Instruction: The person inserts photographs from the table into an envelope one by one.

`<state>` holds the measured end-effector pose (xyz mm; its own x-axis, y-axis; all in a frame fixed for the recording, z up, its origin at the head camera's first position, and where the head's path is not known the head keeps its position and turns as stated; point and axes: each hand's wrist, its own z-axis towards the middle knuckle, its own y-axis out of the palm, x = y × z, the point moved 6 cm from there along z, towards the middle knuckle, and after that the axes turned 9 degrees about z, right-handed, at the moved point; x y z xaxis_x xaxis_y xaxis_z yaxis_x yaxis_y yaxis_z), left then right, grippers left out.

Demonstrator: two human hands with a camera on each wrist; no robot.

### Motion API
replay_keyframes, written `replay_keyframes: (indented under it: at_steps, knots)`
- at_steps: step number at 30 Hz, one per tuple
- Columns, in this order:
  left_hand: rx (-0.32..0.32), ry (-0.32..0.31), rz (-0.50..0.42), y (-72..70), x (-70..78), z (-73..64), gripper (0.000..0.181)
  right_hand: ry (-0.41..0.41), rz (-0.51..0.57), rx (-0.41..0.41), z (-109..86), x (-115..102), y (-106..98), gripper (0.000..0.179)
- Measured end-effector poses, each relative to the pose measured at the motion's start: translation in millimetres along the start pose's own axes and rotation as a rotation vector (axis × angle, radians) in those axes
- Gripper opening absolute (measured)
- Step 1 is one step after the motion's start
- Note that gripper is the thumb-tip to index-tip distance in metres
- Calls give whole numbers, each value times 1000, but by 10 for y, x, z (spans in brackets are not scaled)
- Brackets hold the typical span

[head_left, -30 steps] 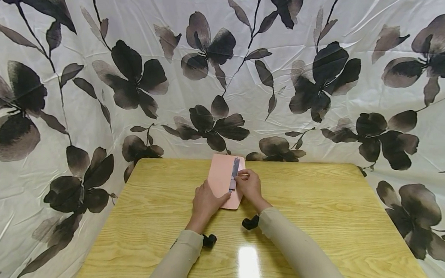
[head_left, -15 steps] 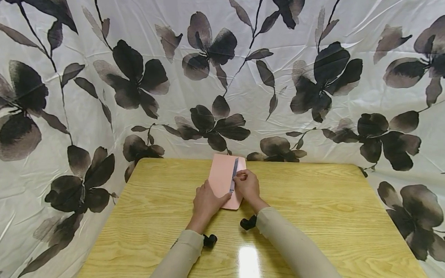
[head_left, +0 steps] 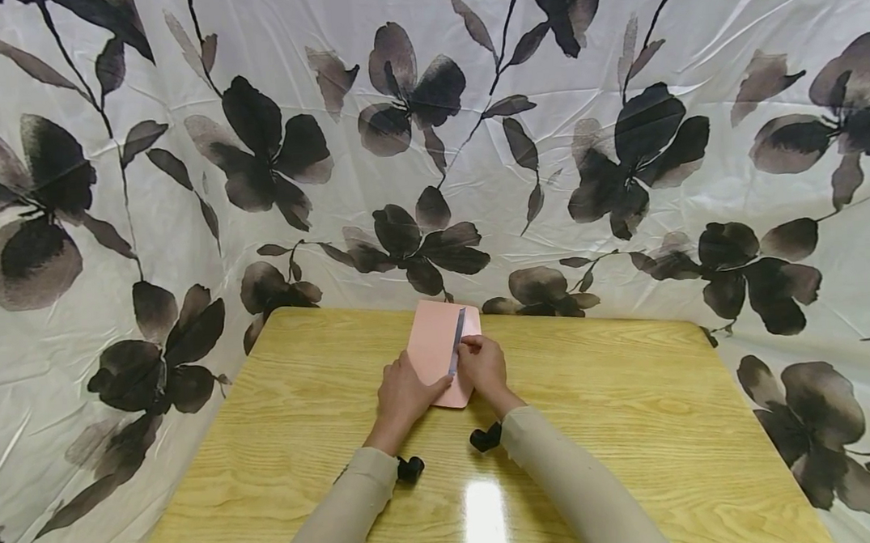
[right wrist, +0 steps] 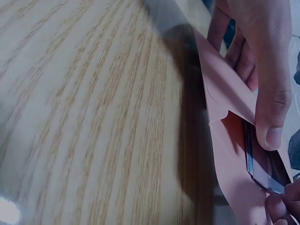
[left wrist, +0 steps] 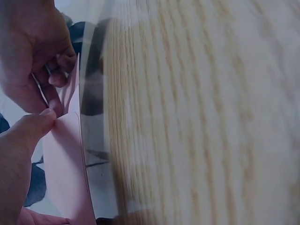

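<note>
A pink envelope [head_left: 431,340] lies near the table's far edge, its long flap [head_left: 473,322] folded out to the right. In its mouth, a stack of thin glossy photos [right wrist: 267,171] shows as a dark strip in the head view. My left hand [head_left: 402,394] grips the envelope's left side, its thumb resting by the opening and its fingers partly hidden. On the right, my right hand [head_left: 485,365] has curled fingers at the opening; in the right wrist view its fingertips [right wrist: 280,206] pinch the near end of the photos.
The wooden table [head_left: 617,425] extends around both forearms, with a bright reflection near its front. Behind and beside it hangs a white cloth [head_left: 517,154] printed with dark flowers. A small black camera sits at each wrist.
The exposed strip of photos has narrowed as they went left, deeper into the envelope. My right hand has shifted slightly left and toward me; my left hand stays in place.
</note>
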<state>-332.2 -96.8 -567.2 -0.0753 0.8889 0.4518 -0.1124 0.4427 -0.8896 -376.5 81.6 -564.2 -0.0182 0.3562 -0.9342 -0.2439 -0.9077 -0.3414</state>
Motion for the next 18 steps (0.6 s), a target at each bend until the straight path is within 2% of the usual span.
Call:
replay_keyframes:
  at_steps: [6,11,18]
  knots:
    - [-1,1,-2,-10,5,-3,107,-31,16,-2,-16,-28,-22,19]
    - [1,-3,8,-15,7,-3,105,-41,76,-23,-32,-24,-48,17]
    - [76,13,102,-25,47,10,97,-64,103,-35,-55,41,-186,15]
